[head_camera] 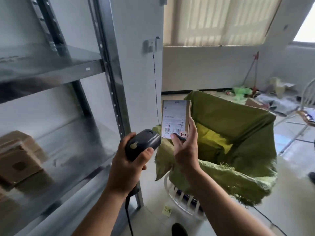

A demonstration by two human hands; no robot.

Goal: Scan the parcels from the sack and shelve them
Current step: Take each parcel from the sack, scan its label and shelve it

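My right hand (185,147) holds a small cardboard parcel (175,116) upright, its white shipping label and barcode facing me. My left hand (129,160) grips a black handheld barcode scanner (143,144), whose head points at the label's lower edge, almost touching the parcel. Behind both hands an open green woven sack (238,133) rests in a white basket (172,188); its inside is mostly hidden. A grey metal shelf unit (56,68) stands at the left, with brown cardboard boxes (18,155) on its lower shelf.
The shelf's metal upright (115,92) runs just left of the scanner. A cable hangs from a wall socket (150,46). A white chair (305,114) and scattered bags and litter (255,96) lie on the floor at the far right. A yellow note (167,211) lies on the floor.
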